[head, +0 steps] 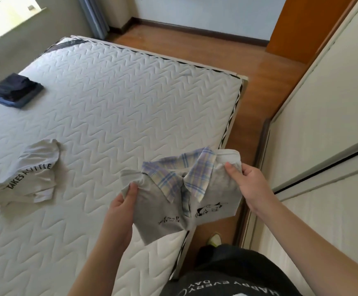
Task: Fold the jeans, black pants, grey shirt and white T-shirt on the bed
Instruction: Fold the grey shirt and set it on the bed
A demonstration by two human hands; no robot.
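1. Fingers: both thumbs (132, 188) were pinching the grey shirt (173, 201) against the fingers curled behind it, left hand (118, 218) on one shoulder, right hand (248, 184) on the other.
2. The shirt hung off the bed (131, 92), over its near corner, plaid collar up, already looking part folded.
3. So I'd say the shirt fold was the step in hand; next it probably needed laying flat and finishing.
4. The white tee (26, 174) lay crumpled to the left, unfolded.
5. The pants (13, 86) sat folded on the jeans (22, 101), far left.
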